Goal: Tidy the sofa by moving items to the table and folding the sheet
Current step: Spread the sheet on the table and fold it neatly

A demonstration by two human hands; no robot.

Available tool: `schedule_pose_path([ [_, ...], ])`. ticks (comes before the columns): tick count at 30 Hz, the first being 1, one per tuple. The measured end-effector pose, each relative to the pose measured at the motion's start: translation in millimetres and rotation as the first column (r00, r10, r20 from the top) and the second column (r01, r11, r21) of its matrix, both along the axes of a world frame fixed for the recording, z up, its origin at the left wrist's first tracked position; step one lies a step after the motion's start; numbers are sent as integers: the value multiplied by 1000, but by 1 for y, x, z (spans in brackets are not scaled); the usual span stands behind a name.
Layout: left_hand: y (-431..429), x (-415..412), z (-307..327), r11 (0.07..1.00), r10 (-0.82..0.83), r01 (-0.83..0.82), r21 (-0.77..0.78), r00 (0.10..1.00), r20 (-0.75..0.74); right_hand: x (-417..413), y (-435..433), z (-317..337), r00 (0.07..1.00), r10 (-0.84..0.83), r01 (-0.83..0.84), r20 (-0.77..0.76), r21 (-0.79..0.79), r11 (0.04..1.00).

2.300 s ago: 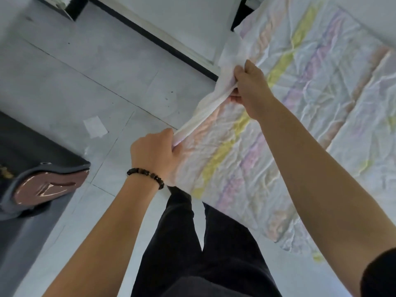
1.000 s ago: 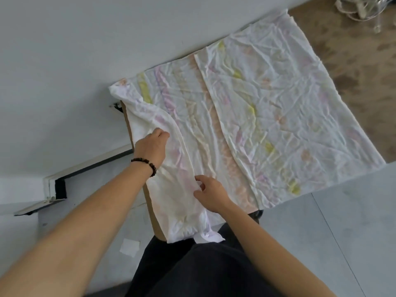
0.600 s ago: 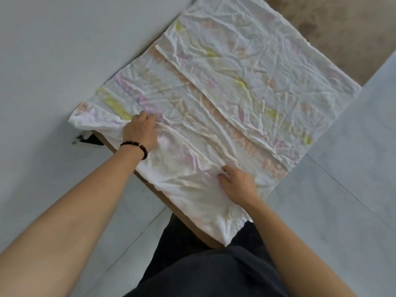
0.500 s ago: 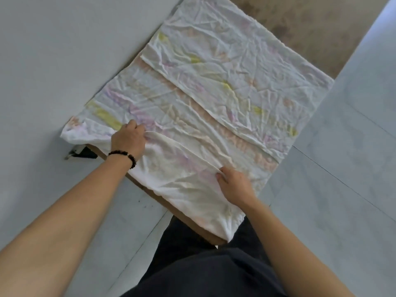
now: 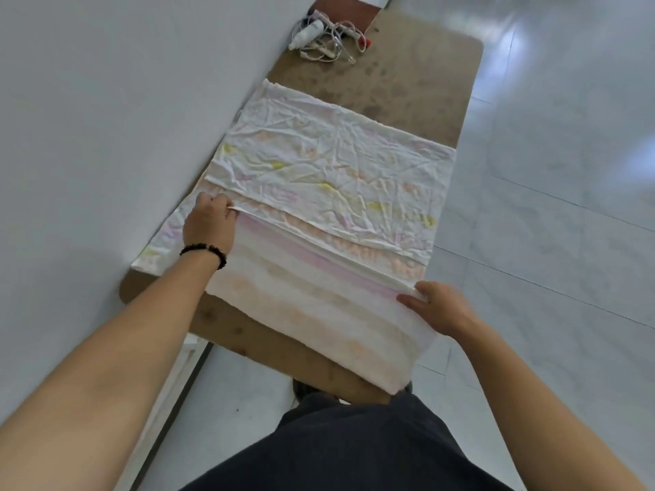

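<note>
White pastel-striped sheet [image 5: 333, 171] on brown table [image 5: 418, 76]: near flap, slack earlier, now drawn taut, pinched by left hand [image 5: 209, 225] and right hand [image 5: 439, 306]; next fold readied.

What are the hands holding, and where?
The sheet. The left hand pinches its raised edge at the left end, and the right hand grips the same edge at the right end.

Read no text, label, brand, number or sign on the sheet [image 5: 319, 164], on the table [image 5: 407, 76], or on the white device with cables [image 5: 307, 32] at its far end.
</note>
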State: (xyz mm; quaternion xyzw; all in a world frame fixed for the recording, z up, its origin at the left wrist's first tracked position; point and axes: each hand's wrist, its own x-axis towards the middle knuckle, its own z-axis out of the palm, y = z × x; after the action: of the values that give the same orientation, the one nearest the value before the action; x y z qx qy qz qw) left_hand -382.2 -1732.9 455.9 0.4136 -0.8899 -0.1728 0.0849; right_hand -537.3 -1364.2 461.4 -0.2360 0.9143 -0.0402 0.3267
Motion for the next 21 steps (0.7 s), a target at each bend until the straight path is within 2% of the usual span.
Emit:
schedule_pose_path([
  [3, -7, -20, 24, 985, -117, 110, -132, 992, -48, -21, 3, 31, 963, -77, 49, -257, -113, 992],
  [5, -11, -34, 37, 972, -146, 127, -197, 986, -83, -35, -2, 52, 896, -117, 36, -427, -194, 980],
  [7, -16, -50, 47, 969, -143, 112, -219, 982, -128, -50, -11, 69, 831, -165, 19, -532, -268, 963],
  [12, -27, -85, 59, 972, -117, 67, -227, 970, -215, -78, -31, 81, 767, -211, 10, -606, -317, 948],
  [17, -43, -124, 49, 967, -141, 94, -237, 971, -193, -117, -42, 71, 754, -231, 39, -615, -310, 950],
  [21, -61, -173, 33, 960, -156, 122, -252, 981, -119, -164, -58, 52, 759, -225, 50, -611, -289, 956],
])
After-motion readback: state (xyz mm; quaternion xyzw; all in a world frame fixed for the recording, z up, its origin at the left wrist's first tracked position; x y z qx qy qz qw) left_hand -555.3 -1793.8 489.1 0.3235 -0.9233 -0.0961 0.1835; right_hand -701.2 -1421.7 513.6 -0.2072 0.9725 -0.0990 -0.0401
